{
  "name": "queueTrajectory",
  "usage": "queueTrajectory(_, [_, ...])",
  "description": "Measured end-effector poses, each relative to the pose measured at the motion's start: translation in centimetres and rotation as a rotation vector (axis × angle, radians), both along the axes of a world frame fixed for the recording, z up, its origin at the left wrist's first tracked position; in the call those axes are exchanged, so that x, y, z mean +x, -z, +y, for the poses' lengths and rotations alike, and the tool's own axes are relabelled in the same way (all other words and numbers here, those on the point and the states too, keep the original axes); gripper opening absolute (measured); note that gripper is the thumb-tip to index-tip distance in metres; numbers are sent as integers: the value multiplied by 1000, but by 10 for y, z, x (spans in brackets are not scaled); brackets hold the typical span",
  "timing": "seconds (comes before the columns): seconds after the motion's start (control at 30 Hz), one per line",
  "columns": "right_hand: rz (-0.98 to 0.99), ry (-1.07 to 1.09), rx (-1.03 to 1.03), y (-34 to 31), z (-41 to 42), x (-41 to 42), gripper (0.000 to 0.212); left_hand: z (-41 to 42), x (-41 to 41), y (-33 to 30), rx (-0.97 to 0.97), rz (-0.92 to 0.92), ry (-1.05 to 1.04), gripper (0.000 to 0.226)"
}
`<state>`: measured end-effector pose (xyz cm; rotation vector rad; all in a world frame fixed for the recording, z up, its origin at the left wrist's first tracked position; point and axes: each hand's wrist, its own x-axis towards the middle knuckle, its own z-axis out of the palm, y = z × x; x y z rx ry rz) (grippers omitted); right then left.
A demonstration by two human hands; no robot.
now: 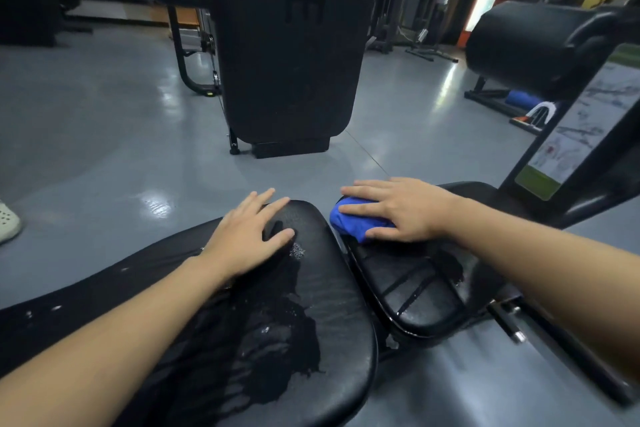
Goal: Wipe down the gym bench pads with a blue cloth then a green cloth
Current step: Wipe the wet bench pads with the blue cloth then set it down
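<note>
Black vinyl is covering both pads, and wet streaks are showing on each. At the far left edge a pale shoe (7,221) is standing on the grey floor (104,135), well apart from the work. The left hand (249,236) is lying flat on the long pad (311,322), fingers spread and straight, holding nothing; it is probably bracing the person as they lean over, and steadying the pad while the other side is being rubbed. Dark wet patches are running down this pad below the hand, so it looks as if it has had its share of the blue pass.

Further right, across the gap, the short pad (415,291) is carrying the blue cloth (349,222), which is bunched at the pad's far end. The right hand (398,210) is pressing down on it with fingers stretched out flat rather than curled round it, a hold that suits pushing the cloth along under the palm. The dry stretch nearer the camera is likely what is left to cover.

A black roller pad (526,42) is sitting up at the right on the frame, above a printed chart (585,121). No green cloth is in view.
</note>
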<state>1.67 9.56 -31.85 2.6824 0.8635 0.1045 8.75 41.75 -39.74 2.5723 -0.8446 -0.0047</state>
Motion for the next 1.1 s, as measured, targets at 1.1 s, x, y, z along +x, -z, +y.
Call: queueTrajectory(1.1, [120,316,482,32,19,-8,45,-1,9,1,32,173,-108,68])
